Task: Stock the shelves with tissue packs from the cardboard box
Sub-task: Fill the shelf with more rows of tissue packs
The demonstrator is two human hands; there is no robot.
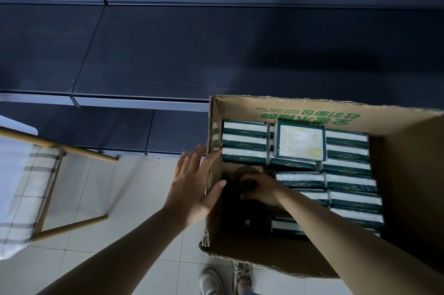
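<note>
An open cardboard box (406, 174) stands on the floor, holding several green-and-white tissue packs (348, 165); one pack (300, 141) lies flat on top with its label up. My left hand (194, 189) rests flat with spread fingers against the outside of the box's left wall, thumb over the rim. Down in a dark gap at the box's left side, my right hand (260, 189) has its fingers curled around something dark that I cannot identify. The dark shelves (149, 54) above and behind the box hold nothing.
A wooden-framed chair (48, 174) with checked fabric stands at the left on the white tiled floor (125, 242). My shoes (225, 280) are just below the box's near edge. A lower shelf runs along the floor behind the box.
</note>
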